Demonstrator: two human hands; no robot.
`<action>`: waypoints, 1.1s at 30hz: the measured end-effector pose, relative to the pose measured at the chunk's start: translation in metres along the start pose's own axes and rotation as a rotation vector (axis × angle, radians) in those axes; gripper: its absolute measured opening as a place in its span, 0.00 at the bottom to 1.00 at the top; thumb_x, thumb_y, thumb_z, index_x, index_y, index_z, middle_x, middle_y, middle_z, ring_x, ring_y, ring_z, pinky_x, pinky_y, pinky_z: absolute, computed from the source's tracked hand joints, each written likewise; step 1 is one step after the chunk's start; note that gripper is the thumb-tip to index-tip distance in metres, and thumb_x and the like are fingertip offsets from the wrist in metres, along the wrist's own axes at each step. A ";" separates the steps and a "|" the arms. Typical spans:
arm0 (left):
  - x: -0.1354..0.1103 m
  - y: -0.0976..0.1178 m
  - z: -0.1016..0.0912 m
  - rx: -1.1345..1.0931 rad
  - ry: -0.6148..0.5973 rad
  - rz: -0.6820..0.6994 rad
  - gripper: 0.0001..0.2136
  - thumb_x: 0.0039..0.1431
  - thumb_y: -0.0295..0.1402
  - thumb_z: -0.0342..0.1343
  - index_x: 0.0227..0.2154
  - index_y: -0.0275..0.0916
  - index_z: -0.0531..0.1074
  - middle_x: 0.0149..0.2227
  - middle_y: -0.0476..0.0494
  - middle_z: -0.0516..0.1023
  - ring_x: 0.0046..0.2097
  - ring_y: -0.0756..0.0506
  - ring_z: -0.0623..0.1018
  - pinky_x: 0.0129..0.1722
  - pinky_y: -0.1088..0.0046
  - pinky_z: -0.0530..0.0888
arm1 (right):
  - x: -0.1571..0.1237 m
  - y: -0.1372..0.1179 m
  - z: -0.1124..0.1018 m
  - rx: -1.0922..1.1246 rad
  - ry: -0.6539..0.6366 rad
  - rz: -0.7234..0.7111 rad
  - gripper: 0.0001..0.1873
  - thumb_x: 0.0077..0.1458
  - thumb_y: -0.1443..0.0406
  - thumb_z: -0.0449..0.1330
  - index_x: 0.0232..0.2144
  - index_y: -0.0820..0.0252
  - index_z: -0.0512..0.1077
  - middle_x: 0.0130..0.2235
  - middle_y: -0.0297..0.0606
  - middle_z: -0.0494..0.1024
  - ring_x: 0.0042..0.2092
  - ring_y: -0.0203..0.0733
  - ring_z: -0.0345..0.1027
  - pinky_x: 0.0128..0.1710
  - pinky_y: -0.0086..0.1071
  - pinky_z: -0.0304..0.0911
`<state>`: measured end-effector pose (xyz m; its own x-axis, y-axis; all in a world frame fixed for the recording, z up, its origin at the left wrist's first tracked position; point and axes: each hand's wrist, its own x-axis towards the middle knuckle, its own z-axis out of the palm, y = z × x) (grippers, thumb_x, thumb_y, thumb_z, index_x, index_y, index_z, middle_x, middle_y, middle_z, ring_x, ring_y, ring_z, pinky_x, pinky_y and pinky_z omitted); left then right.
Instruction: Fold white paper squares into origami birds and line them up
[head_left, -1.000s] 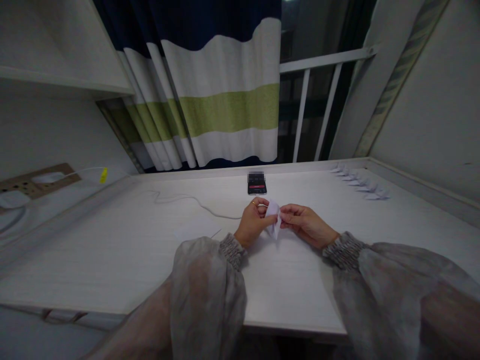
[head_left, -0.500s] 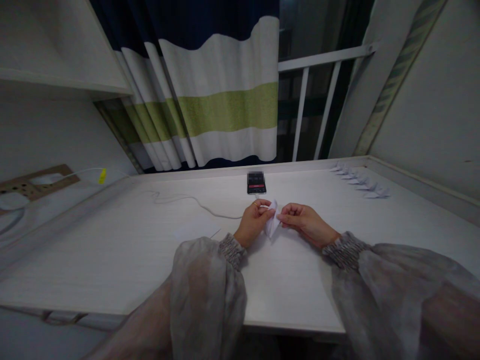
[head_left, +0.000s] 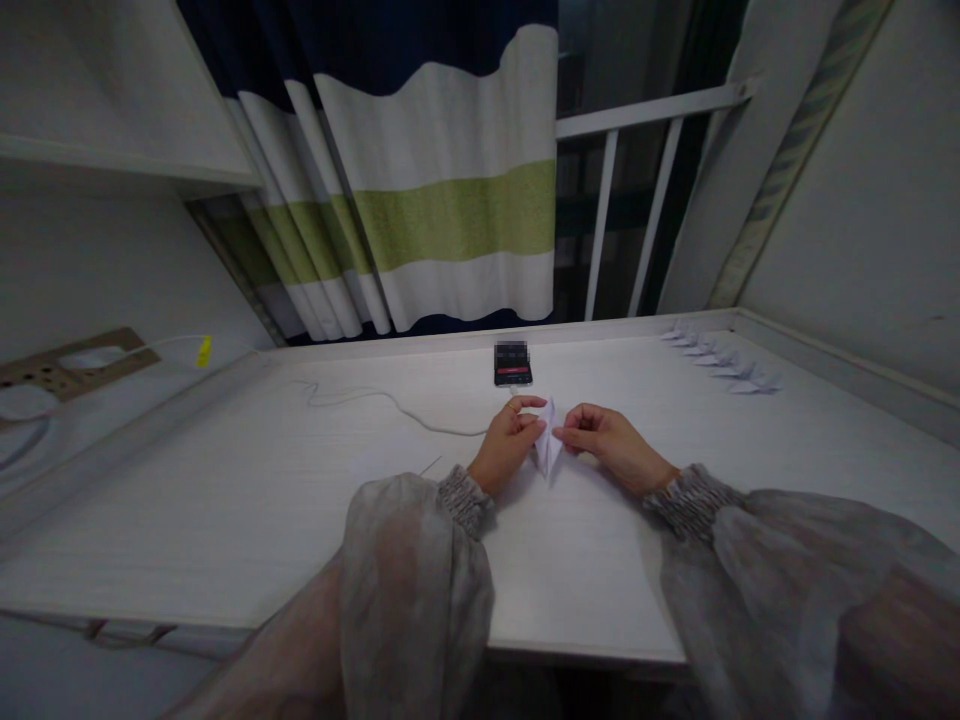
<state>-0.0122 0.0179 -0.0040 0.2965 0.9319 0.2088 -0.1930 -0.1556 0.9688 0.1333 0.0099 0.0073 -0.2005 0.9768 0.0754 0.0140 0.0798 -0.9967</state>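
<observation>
A small folded white paper [head_left: 549, 455], narrow and pointed at its top and bottom, is held upright just above the desk. My left hand [head_left: 510, 440] pinches its left side between thumb and fingers; a ring shows on one finger. On the opposite edge, my right hand [head_left: 611, 445] pinches the paper with thumb and forefinger, its other fingers curled. A crease runs down the middle of the paper. The fingertips behind it are partly hidden.
Beyond my hands a phone [head_left: 513, 364] lies on the white desk [head_left: 300, 540], with a white cable [head_left: 397, 405] trailing left. Several folded paper pieces [head_left: 720, 360] stand in a row at the back right. A power strip [head_left: 75, 365] is at the left wall.
The folded paper has turned and opened a little, so more of its right-hand face shows. Both hands have stayed in nearly the same place.
</observation>
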 end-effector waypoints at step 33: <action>-0.001 0.007 0.004 -0.088 0.075 0.020 0.20 0.36 0.31 0.61 0.33 0.37 0.59 0.20 0.54 0.72 0.22 0.54 0.70 0.25 0.79 0.64 | -0.002 -0.003 -0.008 -0.050 0.021 -0.006 0.10 0.35 0.60 0.63 0.17 0.63 0.73 0.20 0.35 0.72 0.22 0.31 0.59 0.26 0.29 0.55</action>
<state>-0.0106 0.0149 0.0034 0.2212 0.9514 0.2142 -0.2809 -0.1482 0.9482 0.1416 0.0096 0.0109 -0.1797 0.9803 0.0825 0.0616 0.0949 -0.9936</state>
